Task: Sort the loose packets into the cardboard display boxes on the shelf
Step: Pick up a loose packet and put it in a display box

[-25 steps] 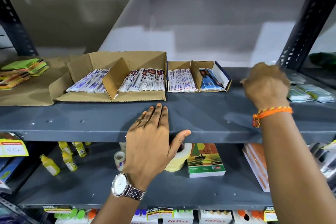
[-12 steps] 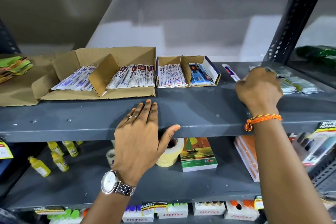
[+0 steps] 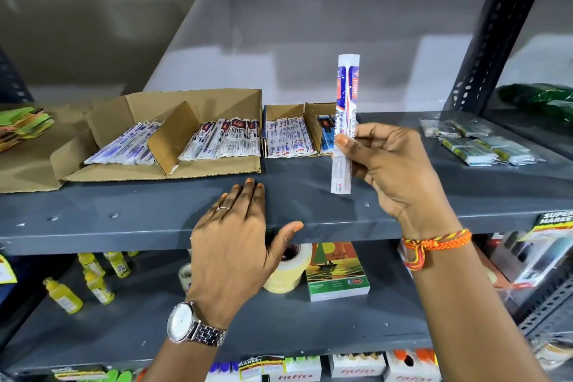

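My right hand [image 3: 393,170] holds a long white, blue and red packet [image 3: 346,96] upright above the grey shelf [image 3: 310,205], pinched near its lower half, just right of the small cardboard box [image 3: 283,112]. That box holds white packets on its left and blue ones on its right. The large cardboard box [image 3: 217,102] to its left has two rows of packets split by a cardboard divider. My left hand [image 3: 235,245] lies flat on the shelf's front edge, fingers spread, holding nothing.
Loose clear-wrapped green packets [image 3: 483,146] lie on the shelf at right. Coloured pads [image 3: 24,124] sit far left. The lower shelf carries yellow bottles [image 3: 93,282], tape rolls [image 3: 288,270] and a green booklet [image 3: 338,273]. A perforated upright post [image 3: 496,25] stands at right.
My right hand took a packet from the shelf's right side and raised it upright toward the small box. My left hand stayed on the shelf edge. The camera moved closer.
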Demonstrator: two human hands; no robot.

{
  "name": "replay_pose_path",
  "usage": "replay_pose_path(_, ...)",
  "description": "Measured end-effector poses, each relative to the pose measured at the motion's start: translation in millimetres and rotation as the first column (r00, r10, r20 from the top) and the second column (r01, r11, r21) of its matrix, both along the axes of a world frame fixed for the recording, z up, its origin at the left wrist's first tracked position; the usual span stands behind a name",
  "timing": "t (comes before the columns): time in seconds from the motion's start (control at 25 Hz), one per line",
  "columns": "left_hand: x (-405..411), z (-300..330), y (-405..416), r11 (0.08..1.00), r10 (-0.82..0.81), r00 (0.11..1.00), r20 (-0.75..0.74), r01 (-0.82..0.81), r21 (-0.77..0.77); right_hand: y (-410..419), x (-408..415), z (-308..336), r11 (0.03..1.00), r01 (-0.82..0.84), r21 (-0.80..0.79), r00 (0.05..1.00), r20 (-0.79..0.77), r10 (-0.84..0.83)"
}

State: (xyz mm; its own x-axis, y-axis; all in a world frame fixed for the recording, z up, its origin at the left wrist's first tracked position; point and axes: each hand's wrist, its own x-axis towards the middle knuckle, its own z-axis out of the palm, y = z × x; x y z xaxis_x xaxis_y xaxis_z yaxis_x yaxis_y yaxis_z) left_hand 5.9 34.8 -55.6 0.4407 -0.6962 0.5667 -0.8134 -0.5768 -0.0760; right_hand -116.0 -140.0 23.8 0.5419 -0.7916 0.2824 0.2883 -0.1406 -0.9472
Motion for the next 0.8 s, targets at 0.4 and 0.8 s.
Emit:
replay_pose_path(0.4, -1, 3, 1, 1.000, -0.012, 1.000, -0.026, 0.012, 0.012, 20, 8, 1, 0.997, -0.076, 0.011, 0.996, -0.055, 0.076)
replay_pose_path(0.8, 32, 6, 36, 0.998, 0.066, 0.995, -0.077, -0.067, 0.000, 18, 70, 20, 0.989, -0.099, -0.113, 0.977, -0.201, 0.074)
